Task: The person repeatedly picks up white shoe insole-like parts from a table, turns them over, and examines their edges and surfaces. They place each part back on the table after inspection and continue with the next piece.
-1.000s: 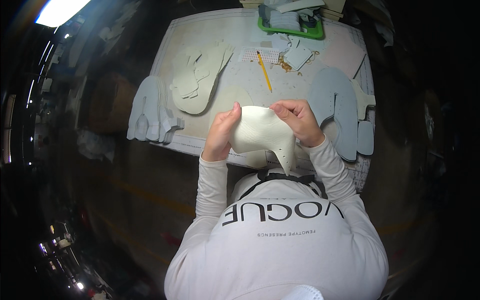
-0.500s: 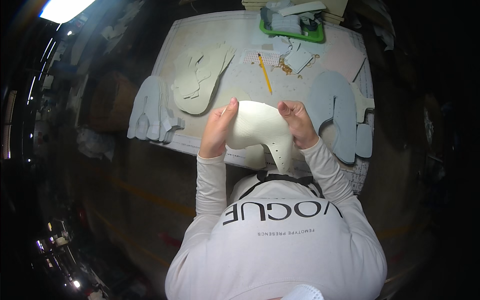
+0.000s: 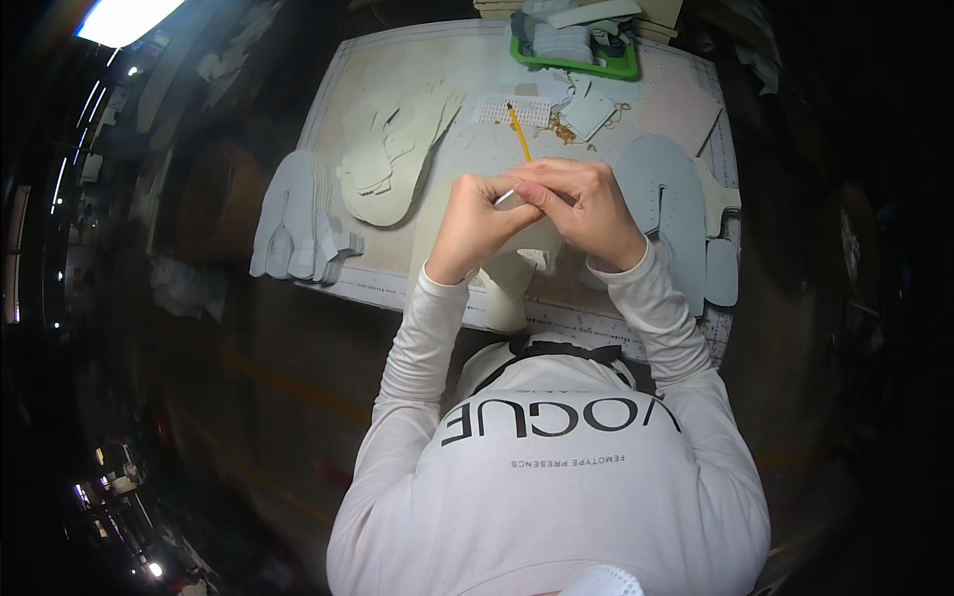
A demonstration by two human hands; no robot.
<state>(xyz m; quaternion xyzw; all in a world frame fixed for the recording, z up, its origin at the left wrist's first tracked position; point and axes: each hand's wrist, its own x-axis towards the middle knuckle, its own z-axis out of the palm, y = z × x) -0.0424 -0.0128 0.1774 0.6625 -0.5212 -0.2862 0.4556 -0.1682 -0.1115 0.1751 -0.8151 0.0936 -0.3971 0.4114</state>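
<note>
My left hand (image 3: 473,221) and my right hand (image 3: 582,207) are together above the near part of the table, thumbs and fingers pinching a cream shoe-upper piece. Only a thin pale edge (image 3: 508,199) of that piece shows between the hands; they hide most of the rest. Below them is a cream sheet piece (image 3: 505,293) near the table's front edge. Whether it joins the held piece, I cannot tell. A yellow pencil (image 3: 519,129) lies just beyond my fingers, its near end hidden by them.
Cream cut pieces (image 3: 378,189) are piled left of centre, with a stack of grey-blue pieces (image 3: 288,223) at far left. More grey-blue pieces (image 3: 678,219) lie on the right. A green tray (image 3: 621,68) of scraps stands at the back, near brown rubber bands (image 3: 562,129).
Both hands have come together and moved slightly up. The cream upper piece, spread broadly between them before, is now mostly hidden by the hands.
</note>
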